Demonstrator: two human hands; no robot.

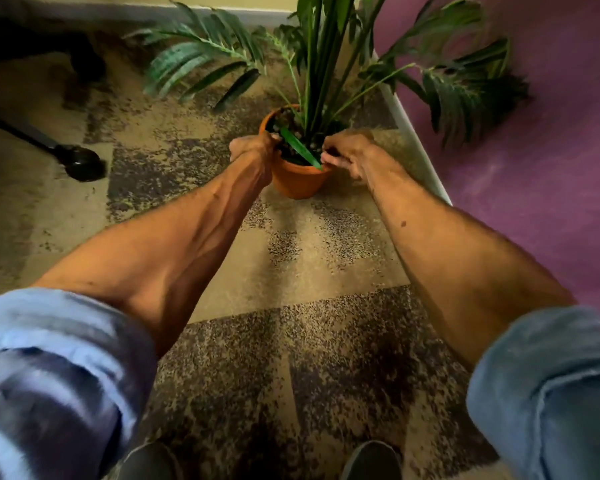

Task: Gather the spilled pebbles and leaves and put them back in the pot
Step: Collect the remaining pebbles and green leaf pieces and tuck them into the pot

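- While both arms reach forward in the head view, the pot stands upright on the carpet, close to the wall's white skirting board.
- The left hand is curled over the pot's near-left rim, fingers pressed together on it; whether it holds pebbles I cannot tell.
- The right hand sits at the right rim, its fingertips pinching the lower end of a loose green leaf that lies slanted across the soil.
- Pebbles show as pale lumps inside the pot; I see none clearly on the speckled carpet, so the job looks nearly done.
- Risk: the leaf's tip overhangs the rim, so letting go early could tip it back onto the floor.
- Risk: pushing with 2 hands on 1 rim could rock the pot and spill soil again.
- The plant's stems and drooping fronds crowd the opening, leaving little room to tuck the leaf in.
- A chair caster sits well apart at left, and 2 shoes show at the bottom edge.
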